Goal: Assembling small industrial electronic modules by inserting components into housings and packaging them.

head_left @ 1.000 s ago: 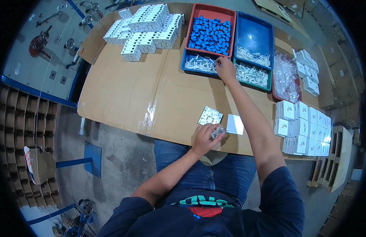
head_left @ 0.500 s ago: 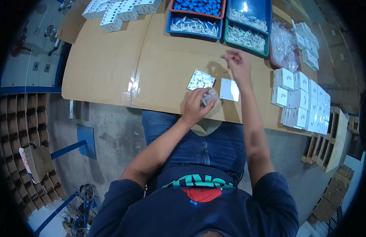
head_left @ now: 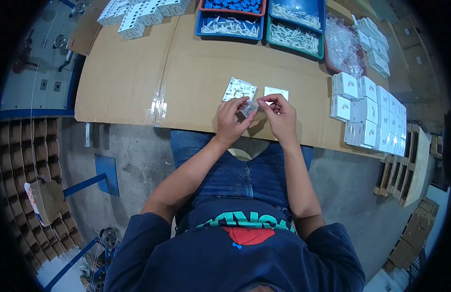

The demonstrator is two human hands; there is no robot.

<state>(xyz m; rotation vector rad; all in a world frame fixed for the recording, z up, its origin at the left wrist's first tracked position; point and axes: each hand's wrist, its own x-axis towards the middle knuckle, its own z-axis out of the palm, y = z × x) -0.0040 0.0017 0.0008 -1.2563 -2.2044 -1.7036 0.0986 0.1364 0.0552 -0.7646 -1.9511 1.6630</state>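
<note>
Close to the table's front edge, a small clear plastic bag (head_left: 247, 109) is held between my two hands. My left hand (head_left: 229, 121) grips its left side, thumb against fingers. At the bag's upper right edge my right hand (head_left: 283, 119) is closed in a pinch; whether a small part is also between those fingertips cannot be made out. Just beyond my left fingers lies a square white housing (head_left: 239, 89) with small pieces inside. A flat white square plate (head_left: 277, 91) rests beyond my right hand, its near part covered by the fingers.
Along the far side stand a blue tray (head_left: 225, 37) and a green tray (head_left: 268, 32) of white plugs, with blue parts in a red tray (head_left: 229, 13) behind. Clear bags (head_left: 343, 46) fill another tray. White boxes (head_left: 369, 114) are stacked at right, white blocks (head_left: 138, 19) at far left.
My right hand has come back from near the trays, toward me and left, to meet the bag. My left hand still holds the bag. The whole view has shifted slightly.
</note>
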